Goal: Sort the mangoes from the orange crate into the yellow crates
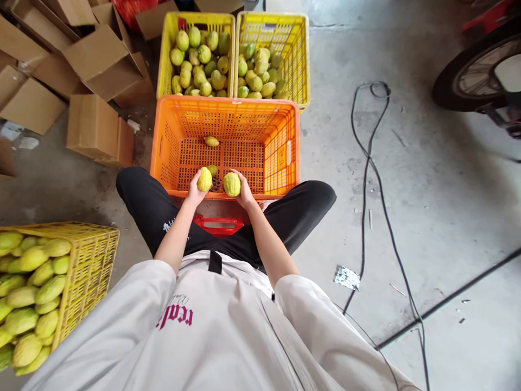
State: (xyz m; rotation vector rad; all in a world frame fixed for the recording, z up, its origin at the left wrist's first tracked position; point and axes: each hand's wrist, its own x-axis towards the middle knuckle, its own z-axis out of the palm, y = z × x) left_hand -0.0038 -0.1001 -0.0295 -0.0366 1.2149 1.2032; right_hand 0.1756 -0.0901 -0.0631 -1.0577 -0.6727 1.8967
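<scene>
My left hand [195, 191] grips a ribbed yellow-green fruit [204, 179] above the near side of an orange plastic crate [225, 108]. Opposite it, my right hand [245, 192] is closed around a second lumpy yellow-green fruit [232, 184]. The two held fruits are a small gap apart. Down in the orange crate lies a small yellowish fruit [211, 141] near the middle. Another greenish fruit [212, 170] is just behind the left-hand one and partly covered by it. My fingers are partly hidden behind the fruits.
Two yellow crates [306, 60] of fruit stand beyond the orange one. A yellow crate [87, 266] piled with larger fruit is at lower left. Cardboard boxes [93, 127] crowd the upper left. Black cable [378, 184] and a motorbike wheel [459, 76] are at right.
</scene>
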